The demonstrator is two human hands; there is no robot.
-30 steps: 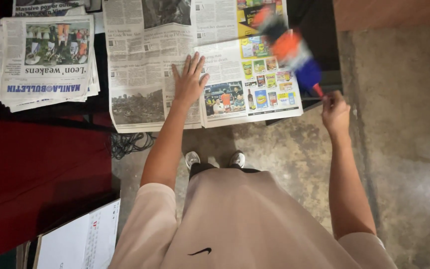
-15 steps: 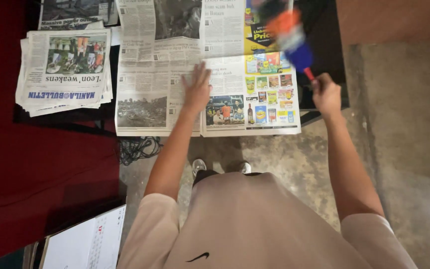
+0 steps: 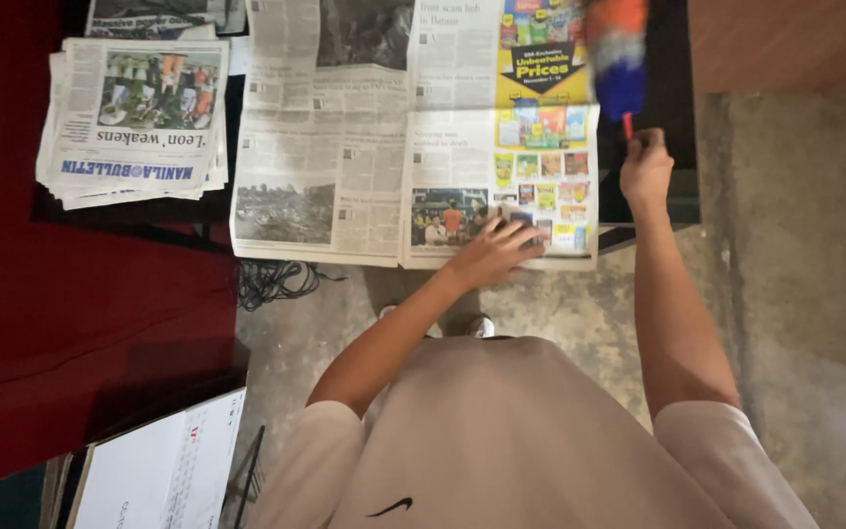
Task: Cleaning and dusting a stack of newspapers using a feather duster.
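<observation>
duster: orange-blue, blurred | right hand grips handle | left hand on newspaper

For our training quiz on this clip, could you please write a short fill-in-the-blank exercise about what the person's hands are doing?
1. The left hand rests flat on the open ____ spread over the dark table.
2. The right hand grips the thin red handle of a blue and orange ____.
3. The folded stack of newspapers lies to the ____ of the open one.
4. A tangle of black ____ lies on the concrete floor below the table edge.

Missing words: newspaper; duster; left; cable
</observation>
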